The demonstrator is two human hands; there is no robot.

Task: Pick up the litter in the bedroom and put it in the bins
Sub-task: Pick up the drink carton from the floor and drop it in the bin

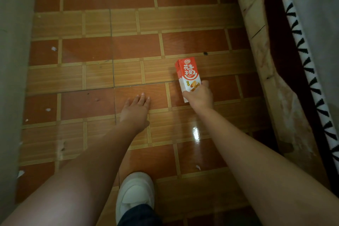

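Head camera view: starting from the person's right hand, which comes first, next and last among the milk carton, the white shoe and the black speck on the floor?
From the right hand:
1. Milk carton: gripped in that hand at its lower end.
2. Black speck: on the tiles just beyond the carton's top, toward the bed side.
3. White shoe: at the bottom of the view, back by the person's body.

Glossy brown tiled floor (128, 46), dim light

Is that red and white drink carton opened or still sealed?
Cannot tell. The carton shows only its printed front and one side; its top looks flat with no straw seen, and the right hand covers its lower end.
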